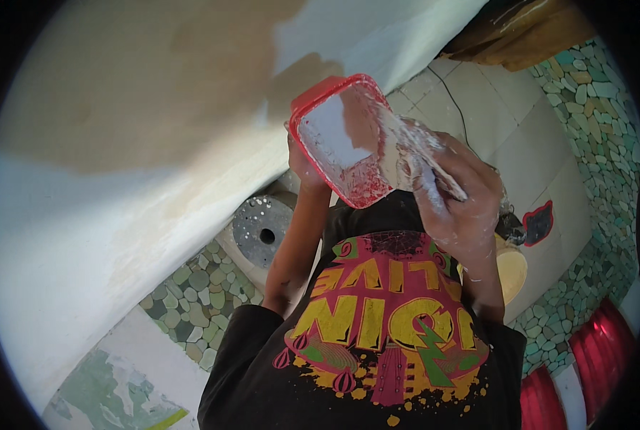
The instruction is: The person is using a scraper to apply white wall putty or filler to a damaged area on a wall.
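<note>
My left hand [307, 166] grips a red plastic tub [318, 159] from its left side, fingers mostly hidden behind it. The tub is tilted so its mouth faces me, with a smooth white paste [331, 133] inside and white smears on its inner walls. In my right hand [470, 190], fingers closed, is a flat tool [393, 152] thickly coated in white, its broad end against the tub's right rim. Whether it is a brush or a scraper I cannot make out. White streaks cover my right fingers and wrist.
A pale wall [119, 208] runs along the left. By its foot stands a grey, white-spotted round stool [248, 236] with a central hole. Pebble-patterned flooring [585, 93] borders the beige tiles [492, 93]. A dark cable [454, 100] and a yellow rounded object [513, 272] lie on the right.
</note>
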`<act>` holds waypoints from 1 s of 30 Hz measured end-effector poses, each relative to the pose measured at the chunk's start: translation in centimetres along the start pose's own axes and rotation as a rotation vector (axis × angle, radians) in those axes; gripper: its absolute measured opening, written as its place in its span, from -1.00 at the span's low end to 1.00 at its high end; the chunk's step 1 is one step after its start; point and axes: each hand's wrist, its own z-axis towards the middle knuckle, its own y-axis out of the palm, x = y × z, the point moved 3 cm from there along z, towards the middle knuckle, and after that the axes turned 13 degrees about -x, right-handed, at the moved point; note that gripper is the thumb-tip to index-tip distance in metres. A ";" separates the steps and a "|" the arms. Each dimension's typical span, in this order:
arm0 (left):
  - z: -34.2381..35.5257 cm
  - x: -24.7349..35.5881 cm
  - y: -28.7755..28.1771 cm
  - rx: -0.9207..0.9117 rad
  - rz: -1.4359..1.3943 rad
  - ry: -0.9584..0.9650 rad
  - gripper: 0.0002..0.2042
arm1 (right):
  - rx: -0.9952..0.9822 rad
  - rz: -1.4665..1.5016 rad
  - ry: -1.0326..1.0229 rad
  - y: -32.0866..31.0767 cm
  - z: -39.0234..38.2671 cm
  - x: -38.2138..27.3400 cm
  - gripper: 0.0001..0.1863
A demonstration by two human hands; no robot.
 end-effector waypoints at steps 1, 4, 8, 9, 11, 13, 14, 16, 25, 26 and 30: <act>-0.3 0.3 0.2 -0.037 0.008 0.005 -0.32 | 0.002 0.002 0.011 0.5 -0.1 -0.3 -0.69; -1.3 0.7 -0.5 -0.083 0.066 -0.008 -0.29 | -0.112 -0.084 0.115 2.6 -0.4 -0.4 -0.69; -2.0 1.2 0.7 -0.137 0.157 -0.046 -0.28 | -0.191 -0.122 0.078 4.8 0.1 0.0 -0.70; -2.2 1.2 0.8 -0.019 0.230 -0.074 -0.30 | -0.216 -0.122 0.072 5.2 0.3 0.1 -0.70; -2.6 1.5 0.0 -0.068 0.235 -0.061 -0.31 | -0.201 -0.110 0.064 6.1 0.6 0.3 -0.69; -2.7 1.7 0.2 -0.120 0.237 -0.051 -0.32 | -0.183 -0.102 0.057 6.5 0.7 0.3 -0.68; -2.6 1.9 0.6 -0.111 0.265 -0.035 -0.33 | -0.174 -0.099 0.052 6.4 0.7 0.2 -0.67; -2.5 2.1 0.8 -0.108 0.295 -0.028 -0.34 | -0.155 -0.095 0.051 6.7 0.9 0.3 -0.66; -1.7 1.8 -1.6 -0.034 0.534 -0.065 -0.38 | -0.043 -0.107 -0.019 9.6 1.4 2.3 -0.67; -1.6 2.0 -1.0 -0.041 0.534 -0.076 -0.38 | -0.080 0.079 0.047 9.4 1.6 3.1 -0.69; -1.5 2.6 0.9 -0.016 0.796 -0.065 -0.28 | -0.112 0.336 0.054 9.1 1.3 4.8 -0.69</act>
